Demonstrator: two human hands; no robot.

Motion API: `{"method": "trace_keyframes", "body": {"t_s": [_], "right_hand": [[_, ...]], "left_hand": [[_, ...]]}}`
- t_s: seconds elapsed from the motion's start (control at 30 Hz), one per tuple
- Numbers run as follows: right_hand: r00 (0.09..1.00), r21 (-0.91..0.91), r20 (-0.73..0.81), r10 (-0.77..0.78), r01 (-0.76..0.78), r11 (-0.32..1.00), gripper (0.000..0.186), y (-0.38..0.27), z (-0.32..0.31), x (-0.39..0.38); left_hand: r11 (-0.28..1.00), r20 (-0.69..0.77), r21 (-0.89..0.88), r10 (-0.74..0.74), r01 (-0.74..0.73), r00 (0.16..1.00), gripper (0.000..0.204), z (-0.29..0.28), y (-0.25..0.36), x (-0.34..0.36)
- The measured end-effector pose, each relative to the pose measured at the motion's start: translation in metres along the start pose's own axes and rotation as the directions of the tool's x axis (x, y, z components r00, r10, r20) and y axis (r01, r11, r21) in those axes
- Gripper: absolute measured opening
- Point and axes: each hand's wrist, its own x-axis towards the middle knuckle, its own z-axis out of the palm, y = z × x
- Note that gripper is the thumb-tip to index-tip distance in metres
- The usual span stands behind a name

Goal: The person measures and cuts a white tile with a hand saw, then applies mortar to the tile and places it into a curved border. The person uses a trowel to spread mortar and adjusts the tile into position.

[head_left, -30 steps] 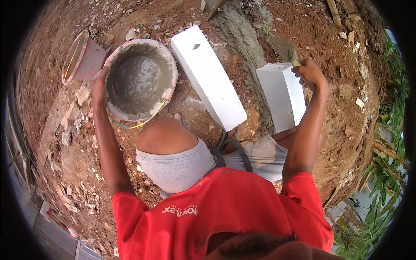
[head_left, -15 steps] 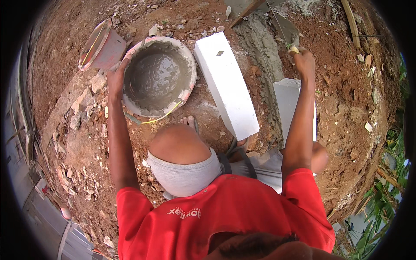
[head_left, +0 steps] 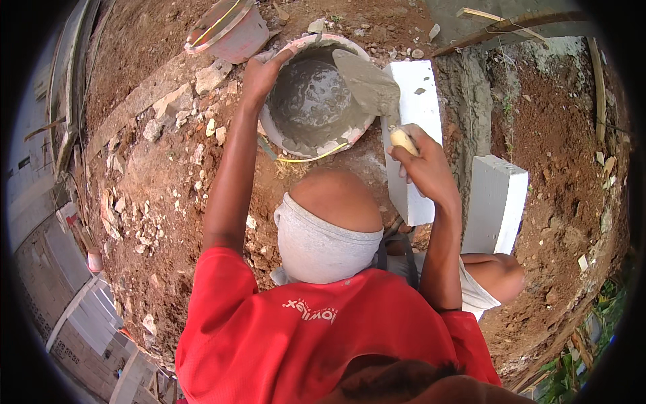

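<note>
My left hand (head_left: 262, 71) grips the rim of a round basin (head_left: 272, 118) of wet grey mortar (head_left: 306, 94). My right hand (head_left: 420, 161) is closed on the pale handle of a trowel (head_left: 367, 81), whose mortar-smeared blade is over the basin's right edge. Right of the basin lies a long white block (head_left: 414, 87), partly hidden by the trowel and my right hand. Another white block (head_left: 491, 202) rests further right, beside a grey strip of mortar (head_left: 474, 108).
A pink bucket (head_left: 242, 37) stands behind the basin on rubble-strewn red earth. Wooden boards (head_left: 505, 27) and string lie at the back right, a plank (head_left: 599, 87) at the right. My bare knees (head_left: 336, 195) are bent near the blocks; plants (head_left: 605, 306) grow at the lower right.
My right hand and trowel have moved left, from above the right block to the basin. My left hand stays on the rim. The whole view has shifted, with the basin now further right.
</note>
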Motion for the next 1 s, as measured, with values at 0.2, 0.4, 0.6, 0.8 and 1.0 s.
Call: {"method": "trace_keyframes", "body": {"t_s": [0.2,0.4,0.6,0.8,1.0], "right_hand": [[0.692,-0.472,-0.618,-0.374,0.054,0.880,0.077,-0.005,0.016,0.073],[0.816,-0.485,-0.578,0.010,-0.354,0.800,0.138,0.057,0.029,0.059],[0.760,-0.247,-0.635,0.136,-0.366,0.897,0.112,0.069,0.026,0.059],[0.726,-0.143,-0.683,0.079,-0.240,0.960,0.116,0.066,0.023,0.016],[0.739,0.196,-0.673,-0.032,0.220,0.956,0.098,0.014,0.000,-0.017]], "left_hand": [[0.997,0.003,-0.008,0.075,-0.075,0.997,0.060,-0.013,-0.003,0.008],[0.997,0.001,0.017,-0.072,0.072,0.997,0.068,-0.049,-0.055,0.066],[0.935,-0.146,0.329,-0.092,0.136,0.985,0.100,-0.063,-0.071,0.066],[0.969,-0.190,0.187,-0.125,0.161,0.974,0.099,-0.070,-0.104,0.055],[0.951,-0.202,0.290,-0.046,0.105,0.978,0.096,-0.079,-0.140,0.064]]}}
